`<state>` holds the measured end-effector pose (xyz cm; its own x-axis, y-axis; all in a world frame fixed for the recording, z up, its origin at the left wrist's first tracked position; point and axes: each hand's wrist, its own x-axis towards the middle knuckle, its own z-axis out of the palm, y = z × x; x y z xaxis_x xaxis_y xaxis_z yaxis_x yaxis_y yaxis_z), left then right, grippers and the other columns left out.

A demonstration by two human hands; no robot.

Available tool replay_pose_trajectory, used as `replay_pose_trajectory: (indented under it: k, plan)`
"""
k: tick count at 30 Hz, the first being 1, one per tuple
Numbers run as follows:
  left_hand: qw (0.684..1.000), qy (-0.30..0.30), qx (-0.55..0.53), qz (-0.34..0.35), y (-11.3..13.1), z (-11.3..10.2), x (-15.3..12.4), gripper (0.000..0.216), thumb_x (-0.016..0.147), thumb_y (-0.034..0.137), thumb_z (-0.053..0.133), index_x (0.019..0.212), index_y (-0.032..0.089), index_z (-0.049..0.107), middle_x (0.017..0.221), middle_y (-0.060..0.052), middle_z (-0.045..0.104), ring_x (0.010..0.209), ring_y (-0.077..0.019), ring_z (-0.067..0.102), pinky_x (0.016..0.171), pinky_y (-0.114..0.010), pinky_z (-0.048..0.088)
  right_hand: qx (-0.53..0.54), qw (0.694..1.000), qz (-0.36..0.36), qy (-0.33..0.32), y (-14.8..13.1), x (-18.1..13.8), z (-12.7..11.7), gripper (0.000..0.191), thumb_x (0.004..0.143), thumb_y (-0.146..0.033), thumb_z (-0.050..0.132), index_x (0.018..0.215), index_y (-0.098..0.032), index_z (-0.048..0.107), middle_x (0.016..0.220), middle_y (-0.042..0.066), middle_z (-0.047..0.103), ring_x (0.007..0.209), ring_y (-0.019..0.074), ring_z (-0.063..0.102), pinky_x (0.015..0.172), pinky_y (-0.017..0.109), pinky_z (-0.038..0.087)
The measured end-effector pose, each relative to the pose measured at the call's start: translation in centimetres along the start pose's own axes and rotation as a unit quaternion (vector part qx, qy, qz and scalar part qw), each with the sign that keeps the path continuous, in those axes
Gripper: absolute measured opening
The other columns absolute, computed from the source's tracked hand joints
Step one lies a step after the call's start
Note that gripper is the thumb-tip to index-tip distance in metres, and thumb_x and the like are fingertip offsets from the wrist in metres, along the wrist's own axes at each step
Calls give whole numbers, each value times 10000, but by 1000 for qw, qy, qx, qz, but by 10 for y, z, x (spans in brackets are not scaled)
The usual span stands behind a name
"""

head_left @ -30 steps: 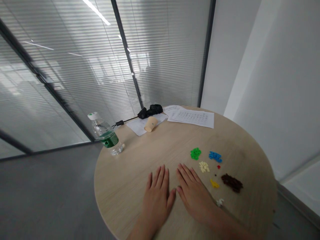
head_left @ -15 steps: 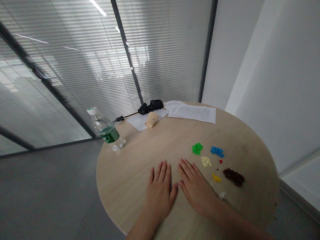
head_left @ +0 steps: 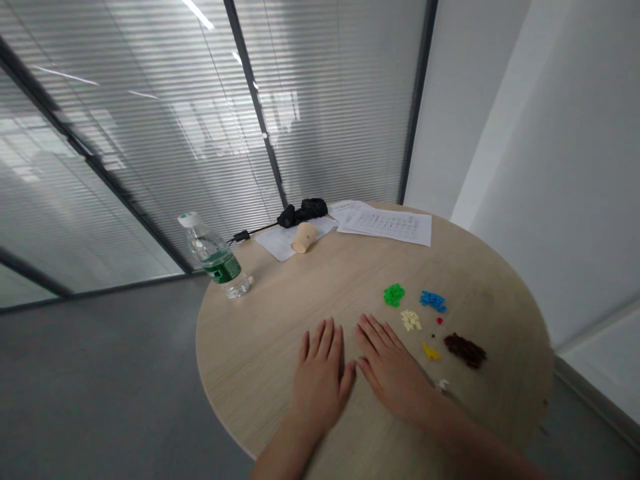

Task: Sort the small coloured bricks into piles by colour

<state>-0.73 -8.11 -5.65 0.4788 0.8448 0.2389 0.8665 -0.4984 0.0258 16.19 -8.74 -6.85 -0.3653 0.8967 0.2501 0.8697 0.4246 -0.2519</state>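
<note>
My left hand (head_left: pixel 321 377) lies flat on the round wooden table (head_left: pixel 260 327), fingers stretched forward. Just beside it rests my right hand (head_left: pixel 390 370), also palm down and holding nothing; the thumbs nearly meet. Small loose pieces lie sorted by colour to the right: a green pile (head_left: pixel 394 295), a blue pile (head_left: pixel 433 301), a cream pile (head_left: pixel 411 320), a yellow pile (head_left: pixel 431 351) and a dark brown pile (head_left: pixel 465 351). A red piece (head_left: pixel 439 321) and a tiny dark piece (head_left: pixel 433 336) sit among them. White pieces (head_left: pixel 443 385) are partly hidden by my right wrist.
A clear bottle with a green label (head_left: pixel 223 266) stands at the table's left edge. Toward the back are a tipped paper cup (head_left: pixel 304 237), a black bundled object (head_left: pixel 311 209) with a cord, and printed sheets (head_left: pixel 390 225). Glass panels with blinds stand behind the table.
Both hands stay flat in the same place on the table. The view has shifted very slightly; nothing on the table has been moved.
</note>
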Motion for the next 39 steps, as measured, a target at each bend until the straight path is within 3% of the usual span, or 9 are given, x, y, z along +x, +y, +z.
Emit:
replay_pose_trajectory:
  k: [3, 9, 14, 17, 22, 25, 32, 35, 39]
  plan:
    - [1000, -6, -10, -3, -1, -4, 1, 557, 917, 441, 316, 1375, 131, 382, 1446, -137, 348, 1343, -283, 300, 1076, -524, 267, 2, 1000, -20, 8, 1, -5, -10, 559, 882, -305, 399, 1408, -127, 342, 1494, 136, 256, 1393, 259, 152, 1110, 484, 227]
    - [999, -4, -41, 4, -4, -9, -2, 540, 905, 397, 370, 1391, 163, 337, 1448, -104, 358, 1341, -249, 309, 1095, -500, 255, -40, 996, -5, 84, 8, -40, -37, 872, 728, -430, 589, 1464, -204, 179, 1539, 131, 55, 1388, 371, 44, 1066, 612, 153]
    - [996, -4, -78, 41, 4, -13, -3, 689, 873, 410, 438, 1454, 175, 151, 1483, -105, 288, 1357, -228, 277, 1110, -462, 251, -97, 983, 68, 140, 42, -84, -32, 895, 737, -432, 576, 1471, -214, 112, 1535, 141, 48, 1377, 398, 76, 1038, 627, 181]
    - [990, -27, -112, 84, 16, -12, 8, 829, 820, 464, 509, 1465, 181, 72, 1504, -115, 225, 1378, -243, 226, 1116, -470, 229, -121, 975, 103, 153, 64, -93, -25, 945, 743, -499, 555, 1476, -180, 52, 1528, 163, 48, 1373, 406, 82, 1031, 626, 198]
    - [974, -68, -163, 145, 33, 1, 52, 1076, 656, 745, 525, 1464, 177, 99, 1520, -168, 107, 1395, -330, 100, 1105, -543, 162, -134, 974, 125, 134, 94, -72, -21, 999, 702, -634, 542, 1477, -192, 92, 1525, 182, 16, 1359, 450, 70, 1003, 664, 176]
    - [972, -74, -175, 135, 34, 11, 84, 1243, 509, 845, 525, 1460, 155, 119, 1515, -209, 52, 1390, -371, 36, 1099, -572, 109, -118, 980, 108, 114, 115, -54, -19, 987, 677, -663, 554, 1470, -233, 153, 1529, 167, 30, 1359, 449, 84, 1001, 636, 211]
    - [956, -82, -208, 189, 29, 23, 141, 1335, 424, 796, 637, 1455, 124, 119, 1497, -240, 127, 1388, -361, 102, 1110, -541, 105, -65, 997, 18, 37, 158, -12, -24, 1015, 629, -701, 589, 1454, -227, 234, 1517, 177, 134, 1371, 398, 122, 1041, 579, 209]
    - [941, -78, -239, 224, 30, 27, 151, 1320, 435, 747, 682, 1452, 123, 115, 1472, -226, 241, 1362, -344, 229, 1112, -532, 134, -31, 999, -42, -9, 163, 9, -29, 1046, 615, -729, 584, 1445, -180, 261, 1481, 209, 235, 1358, 375, 196, 1054, 563, 208]
    - [934, -47, -284, 213, 29, 29, 148, 1323, 440, 677, 741, 1440, 69, 124, 1446, -248, 288, 1324, -333, 321, 1097, -467, 244, 17, 993, -111, -21, 159, 29, -31, 992, 649, -704, 584, 1418, -135, 320, 1435, 210, 334, 1319, 338, 305, 1069, 515, 244]
